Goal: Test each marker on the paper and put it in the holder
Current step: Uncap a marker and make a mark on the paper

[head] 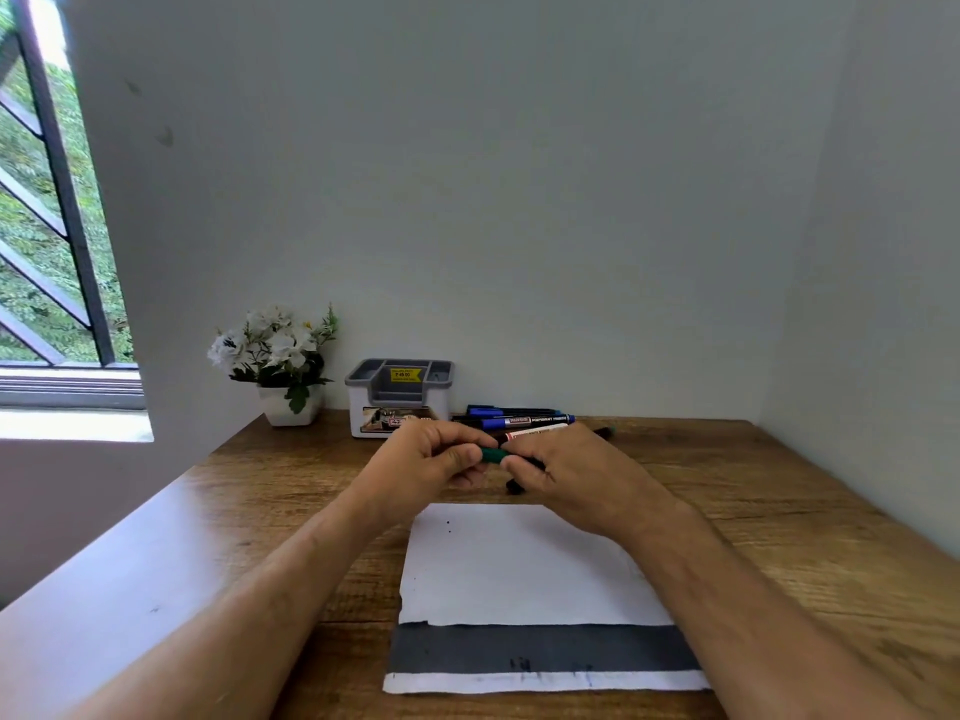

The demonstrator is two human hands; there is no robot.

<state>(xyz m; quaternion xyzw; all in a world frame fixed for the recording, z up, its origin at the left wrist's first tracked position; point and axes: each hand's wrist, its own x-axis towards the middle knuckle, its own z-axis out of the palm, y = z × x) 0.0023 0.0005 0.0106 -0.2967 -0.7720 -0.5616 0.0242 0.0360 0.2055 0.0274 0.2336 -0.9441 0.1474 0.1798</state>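
Window point(52, 226) with dark slanted bars at far left, out of play. Next along the back wall: small white square pot of white artificial flowers point(283, 361), just left of the grey-and-white plastic desk holder point(400, 394). Holder shows no markers in it from here, so I read the task as at its start or close to it.

My left hand point(434, 457) is over the wooden table point(779, 511), fingers curled round the green cap end of a green-capped dark marker point(493, 454). Right hand point(571, 472) grips the dark barrel of the same marker, fingers wrapped tight. Marker sits level between the two hands, above the far edge of the paper. Judgement: this is a cap pull, each hand holding one half so they can pull apart along the axis. Whether the cap has already broken free I can't tell, fingers cover the joint.

Below the hands, white sheet of paper point(519, 563) with a broad grey band near my edge lies flat, centred in front of me. A few small dots and faint strokes on it. Placed so the marker tip drops straight down after uncapping.

Behind and right of the hands: loose pile of blue and black markers point(524, 419) lying flat just right of the holder, one labelled as permanent marker. One more dark marker partly hidden under my right hand. Those are the queue, within reach of the right hand.
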